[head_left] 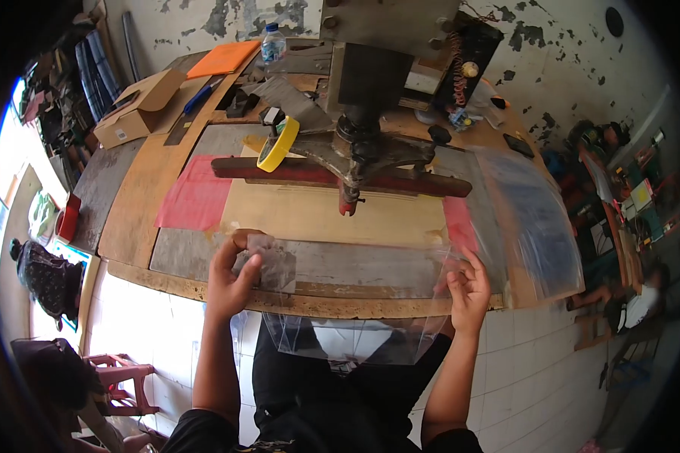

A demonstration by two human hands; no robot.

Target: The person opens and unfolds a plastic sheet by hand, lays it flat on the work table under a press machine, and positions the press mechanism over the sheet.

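Note:
A clear plastic sheet (363, 341) with crease lines spans the gap between my hands, its lower part hanging past the table's front edge above my lap. My left hand (233, 273) has its fingers curled on the sheet's left side, thumb against the forefinger. At the right side, my right hand (468, 293) pinches the sheet with bent fingers. Beyond both hands, a press with a long red-and-dark bar (400, 183) stands over a tan board (317, 215). Pink-red patches (193, 194) flank that board. A yellow tape roll (278, 145) leans on the bar's left half.
A stack of clear plastic sheets (536, 226) lies at the table's right. At the back left are a cardboard box (140, 109), an orange folder (223, 59) and a water bottle (273, 44). A pink stool (121, 383) stands at lower left. Another person (642, 302) sits far right.

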